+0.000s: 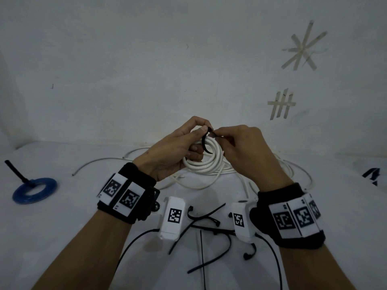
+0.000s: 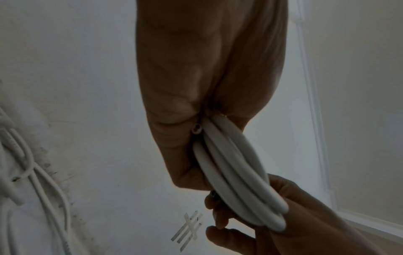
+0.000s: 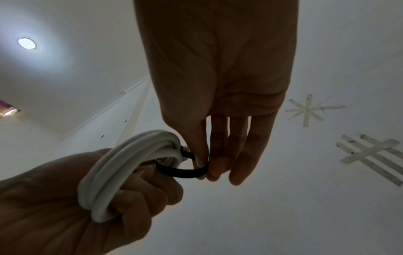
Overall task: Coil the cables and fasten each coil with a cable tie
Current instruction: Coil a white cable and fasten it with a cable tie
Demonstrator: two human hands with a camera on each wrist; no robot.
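Two hands are shown raised above a white table (image 1: 62, 237), working together on one white cable coil (image 1: 202, 162). The coil is gripped by the left hand (image 1: 167, 153), whose fingers are curled around the bundled turns; in the left wrist view the turns (image 2: 235, 172) are seen emerging from the closed palm (image 2: 196, 86). A black cable tie (image 1: 206, 143) is looped through the top of the coil. In the right wrist view its band (image 3: 183, 170) is pinched between the thumb and fingertips of the right hand (image 3: 218, 112), just beside the coil (image 3: 130, 158), while the other end is held at the fingertips of the left hand (image 3: 65, 207). Whether the tie's tail has entered its head cannot be told. The right hand (image 1: 245, 151) is closed on the tie at the upper edge of the coil.

Loose white cable (image 1: 272, 170) is spread on the table behind and below the hands. Several spare black cable ties (image 1: 201, 227) lie scattered on the table near the wrists. A blue coil (image 1: 34, 190), bound with a black tie whose tail sticks up, lies at the far left, well apart from the hands. Tape marks (image 1: 301, 49) are stuck to the wall at upper right.
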